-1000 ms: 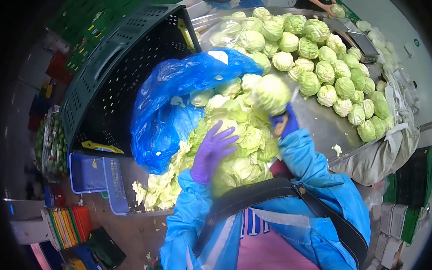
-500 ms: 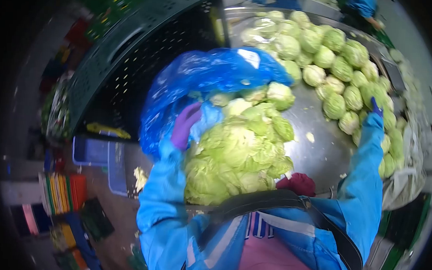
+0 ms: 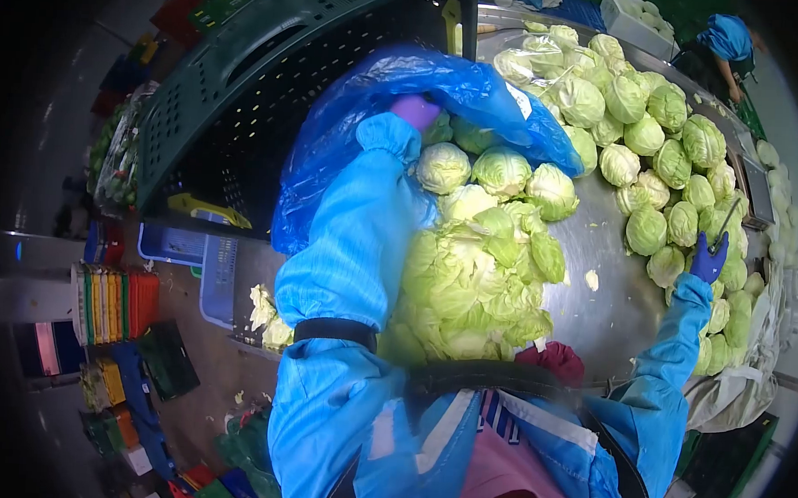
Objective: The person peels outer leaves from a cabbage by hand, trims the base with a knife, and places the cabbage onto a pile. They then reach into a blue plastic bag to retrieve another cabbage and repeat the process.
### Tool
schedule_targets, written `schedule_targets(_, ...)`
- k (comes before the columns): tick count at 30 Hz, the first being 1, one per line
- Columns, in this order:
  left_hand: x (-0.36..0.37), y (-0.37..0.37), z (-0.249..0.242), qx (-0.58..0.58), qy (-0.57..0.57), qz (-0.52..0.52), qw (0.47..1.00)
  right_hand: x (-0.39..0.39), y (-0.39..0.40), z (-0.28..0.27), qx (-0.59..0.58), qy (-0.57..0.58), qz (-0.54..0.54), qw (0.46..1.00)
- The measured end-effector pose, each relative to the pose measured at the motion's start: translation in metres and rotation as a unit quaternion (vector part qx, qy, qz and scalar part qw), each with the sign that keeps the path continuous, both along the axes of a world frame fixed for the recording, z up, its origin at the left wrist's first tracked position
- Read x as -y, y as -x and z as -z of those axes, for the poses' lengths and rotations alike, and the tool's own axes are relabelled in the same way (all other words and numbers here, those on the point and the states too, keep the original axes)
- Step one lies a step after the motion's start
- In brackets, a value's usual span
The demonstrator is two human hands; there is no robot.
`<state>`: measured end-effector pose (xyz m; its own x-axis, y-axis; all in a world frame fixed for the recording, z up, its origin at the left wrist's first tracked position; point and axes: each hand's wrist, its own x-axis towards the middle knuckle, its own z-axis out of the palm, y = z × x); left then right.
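My left hand, in a purple glove, reaches under the raised edge of a blue plastic bag. Its fingers are hidden there, beside a green cabbage partly in shadow. More cabbages sit at the mouth of the bag. Closer to my body is a heap of loose cabbage leaves. On the right, my right hand, also gloved, is closed around a thin knife pointing up and away. It is above the edge of the large cabbage pile.
A dark green perforated crate stands tilted at the left of the metal table. Blue bins sit below it. A small dark device lies by the pile. Another person bends at the far right.
My left hand has gone forward and right, from the bag's near side to under its raised edge. My right hand has turned, and the knife now shows. The view has shifted.
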<state>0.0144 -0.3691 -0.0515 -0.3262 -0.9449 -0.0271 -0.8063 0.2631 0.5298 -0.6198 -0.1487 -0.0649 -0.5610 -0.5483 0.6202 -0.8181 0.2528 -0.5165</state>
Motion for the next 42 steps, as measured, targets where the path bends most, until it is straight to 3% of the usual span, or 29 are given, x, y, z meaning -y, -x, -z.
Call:
schedule_targets(3, -0.019, 0.008, 0.019, -0.003, 0.016, 0.035, 0.999, -0.004, 0.000, -0.005, 0.189, 0.032, -0.013, 0.981)
schedule_targets(5, -0.032, 0.018, 0.061, 0.009, 0.017, 0.065, 0.998, -0.007, -0.012, -0.009, 0.174, 0.051, -0.034, 0.983)
schedule_targets(6, -0.036, 0.022, 0.098, 0.025, 0.136, 0.048, 0.989, -0.008, -0.016, -0.012, 0.168, 0.056, -0.041, 0.983)
schedule_targets(8, -0.048, 0.033, 0.119, 0.038, 0.251, 0.030, 0.967, -0.007, -0.021, -0.016, 0.125, 0.048, -0.043, 0.990)
schedule_targets(9, -0.053, 0.039, 0.115, 0.057, 0.120, -0.015, 0.991, -0.007, -0.023, -0.018, 0.120, 0.049, -0.047, 0.990)
schedule_targets(11, -0.062, 0.047, 0.092, 0.071, -0.011, -0.060, 0.996, -0.008, -0.039, -0.026, 0.143, 0.046, -0.053, 0.987)
schedule_targets(14, -0.065, 0.052, 0.073, 0.135, -0.002, -0.085, 0.987, -0.003, -0.057, -0.022, 0.128, 0.045, -0.074, 0.988)
schedule_targets(17, -0.042, 0.043, 0.106, 0.113, 0.149, -0.054, 0.981, -0.005, -0.125, -0.037, 0.223, 0.037, -0.201, 0.953)
schedule_targets(19, -0.039, 0.025, 0.093, 0.092, 0.195, 0.046, 0.975, -0.012, -0.165, -0.048, 0.270, -0.017, -0.225, 0.936)
schedule_targets(20, -0.044, 0.012, 0.079, 0.095, 0.199, 0.043, 0.974, -0.012, -0.172, -0.040, 0.263, -0.008, -0.264, 0.928)
schedule_targets(21, -0.070, 0.000, 0.034, -0.144, 0.009, -0.062, 0.988, -0.012, -0.178, -0.031, 0.258, 0.000, -0.303, 0.917)
schedule_targets(22, -0.089, -0.008, 0.010, -0.368, -0.183, -0.162, 0.897, -0.020, -0.205, -0.038, 0.309, -0.035, -0.321, 0.895)
schedule_targets(23, -0.096, -0.012, 0.021, -0.554, -0.092, -0.172, 0.809, -0.028, -0.231, -0.045, 0.357, -0.072, -0.332, 0.870)
schedule_targets(24, -0.114, -0.020, 0.004, -0.633, -0.179, -0.168, 0.734, -0.035, -0.252, -0.046, 0.387, -0.120, -0.338, 0.849)
schedule_targets(25, -0.139, -0.022, -0.014, -0.629, -0.178, -0.172, 0.737, -0.041, -0.273, -0.047, 0.412, -0.163, -0.384, 0.810)
schedule_targets(28, -0.219, -0.015, -0.073, -0.799, -0.290, -0.049, 0.524, -0.060, -0.344, -0.052, 0.490, -0.255, -0.483, 0.679)
schedule_targets(29, -0.233, -0.010, -0.084, -0.636, -0.153, 0.012, 0.756, -0.066, -0.369, -0.052, 0.472, -0.232, -0.533, 0.662)
schedule_targets(30, -0.247, -0.004, -0.095, -0.423, 0.026, 0.023, 0.906, -0.072, -0.390, -0.055, 0.480, -0.214, -0.564, 0.637)
schedule_targets(31, -0.256, -0.003, -0.090, -0.258, 0.183, 0.027, 0.948, -0.077, -0.410, -0.057, 0.487, -0.198, -0.593, 0.610)
schedule_targets(32, -0.268, 0.000, -0.085, -0.208, 0.221, 0.030, 0.952, -0.081, -0.425, -0.062, 0.518, -0.189, -0.603, 0.576)
schedule_targets(34, -0.292, 0.005, -0.073, -0.108, 0.299, 0.030, 0.948, -0.085, -0.447, -0.067, 0.494, -0.193, -0.606, 0.593)
schedule_targets(36, -0.305, 0.006, -0.059, -0.246, 0.180, 0.013, 0.952, -0.087, -0.459, -0.066, 0.388, -0.100, -0.646, 0.650)
schedule_targets(38, -0.314, 0.002, -0.042, -0.306, 0.112, 0.008, 0.945, -0.094, -0.458, -0.066, 0.443, -0.138, -0.617, 0.636)
schedule_targets(40, -0.320, 0.002, -0.034, -0.537, -0.044, -0.099, 0.837, -0.095, -0.450, -0.064, 0.541, -0.118, -0.588, 0.590)
schedule_targets(41, -0.322, 0.002, -0.029, -0.538, -0.044, -0.098, 0.836, -0.094, -0.442, -0.065, 0.498, -0.162, -0.565, 0.638)
schedule_targets(42, -0.324, 0.002, -0.028, -0.648, -0.113, -0.069, 0.750, -0.094, -0.441, -0.067, 0.497, -0.162, -0.565, 0.638)
